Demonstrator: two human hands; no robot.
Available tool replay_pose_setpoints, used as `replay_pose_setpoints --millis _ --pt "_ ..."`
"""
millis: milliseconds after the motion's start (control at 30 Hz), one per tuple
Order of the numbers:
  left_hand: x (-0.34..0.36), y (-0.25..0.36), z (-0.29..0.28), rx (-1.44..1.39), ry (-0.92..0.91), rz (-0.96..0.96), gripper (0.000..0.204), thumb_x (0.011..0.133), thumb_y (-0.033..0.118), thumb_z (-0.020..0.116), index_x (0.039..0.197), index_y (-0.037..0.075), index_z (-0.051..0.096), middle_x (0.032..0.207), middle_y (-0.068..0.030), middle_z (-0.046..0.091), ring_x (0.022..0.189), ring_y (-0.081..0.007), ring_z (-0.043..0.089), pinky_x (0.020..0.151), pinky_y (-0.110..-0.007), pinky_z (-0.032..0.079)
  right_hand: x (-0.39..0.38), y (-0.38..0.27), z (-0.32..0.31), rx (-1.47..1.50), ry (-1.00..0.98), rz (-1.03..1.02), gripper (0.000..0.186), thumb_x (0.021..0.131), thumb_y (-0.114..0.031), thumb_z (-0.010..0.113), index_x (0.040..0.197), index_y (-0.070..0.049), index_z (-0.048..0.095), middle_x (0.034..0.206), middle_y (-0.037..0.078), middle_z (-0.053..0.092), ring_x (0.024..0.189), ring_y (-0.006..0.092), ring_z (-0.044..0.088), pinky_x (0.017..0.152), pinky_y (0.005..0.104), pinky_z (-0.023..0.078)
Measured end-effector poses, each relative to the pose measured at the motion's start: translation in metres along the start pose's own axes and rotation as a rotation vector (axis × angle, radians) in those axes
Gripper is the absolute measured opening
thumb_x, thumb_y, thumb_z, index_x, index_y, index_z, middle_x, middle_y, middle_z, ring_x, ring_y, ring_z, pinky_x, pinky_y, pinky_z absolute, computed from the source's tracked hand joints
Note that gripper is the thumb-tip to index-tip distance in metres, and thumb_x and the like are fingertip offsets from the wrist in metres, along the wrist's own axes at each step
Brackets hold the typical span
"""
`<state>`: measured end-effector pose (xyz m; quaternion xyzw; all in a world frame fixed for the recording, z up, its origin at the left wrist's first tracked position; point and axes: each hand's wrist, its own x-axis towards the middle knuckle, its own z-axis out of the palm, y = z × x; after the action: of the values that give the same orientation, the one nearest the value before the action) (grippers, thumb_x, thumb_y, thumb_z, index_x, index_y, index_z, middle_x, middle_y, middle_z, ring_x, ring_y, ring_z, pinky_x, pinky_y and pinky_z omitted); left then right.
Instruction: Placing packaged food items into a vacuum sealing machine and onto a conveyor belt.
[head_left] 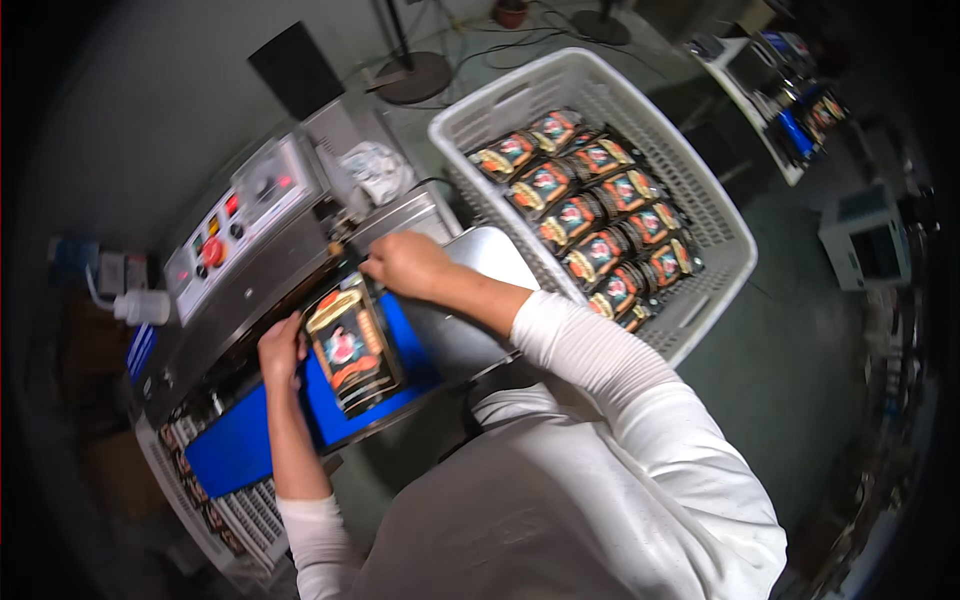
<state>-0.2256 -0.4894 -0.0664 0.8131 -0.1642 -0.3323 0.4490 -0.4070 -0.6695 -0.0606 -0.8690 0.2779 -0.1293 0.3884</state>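
Grey wall (180, 110) — dim greenish floor (775, 345)

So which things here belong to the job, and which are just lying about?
Likely the job: printed black pouch between left hand and right hand; blue belt beneath; control panel; white perforated crate; pouches inside.
Likely lying about: white squeeze bottle; crumpled white bundle; reddish pot.

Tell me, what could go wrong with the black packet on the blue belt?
Fingers might get pinched, because the left hand and the right hand are both close to the metal machine. The black packet could crease or go crooked if one hand pulled harder, as the hands are on opposite sides of it. Its bottom end is near the edge of the blue belt, so a bump might knock it off.
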Motion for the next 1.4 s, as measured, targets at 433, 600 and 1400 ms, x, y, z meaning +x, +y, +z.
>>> replay_pose_setpoints --millis 433,600,1400 --pt "-0.081 0.026 -0.007 -0.001 0.557 0.328 0.019 0.088 0.019 0.048 0.089 0.002 0.056 0.069 0.0031 0.049 0.052 0.0004 0.035 0.043 -0.014 0.024 -0.079 0.319 -0.129 0.838 0.867 0.993 0.019 0.076 -0.020 0.056 0.061 -0.009 0.053 0.056 0.002 0.052 0.045 0.0105 0.047 0.035 0.0240 0.024" --pt "-0.106 0.045 0.019 0.103 0.523 0.339 0.016 0.088 0.017 0.045 0.084 0.004 0.053 0.064 0.0022 0.045 0.050 -0.0011 0.034 0.043 -0.015 0.024 -0.054 0.438 -0.147 0.892 1.146 1.186 0.035 0.078 -0.023 0.058 0.091 0.009 0.055 0.083 0.019 0.058 0.067 0.0241 0.056 0.063 0.0365 0.043" --pt "-0.076 0.120 0.153 -0.473 -0.332 0.590 0.029 0.084 0.010 0.053 0.111 0.002 0.050 0.087 -0.0011 0.052 0.065 -0.0024 0.045 0.056 -0.017 0.039 -0.086 0.048 -0.173 0.925 0.194 0.027 0.014 0.086 -0.009 0.045 0.091 -0.001 0.054 0.083 -0.001 0.057 0.073 0.0033 0.049 0.067 0.0198 0.040"
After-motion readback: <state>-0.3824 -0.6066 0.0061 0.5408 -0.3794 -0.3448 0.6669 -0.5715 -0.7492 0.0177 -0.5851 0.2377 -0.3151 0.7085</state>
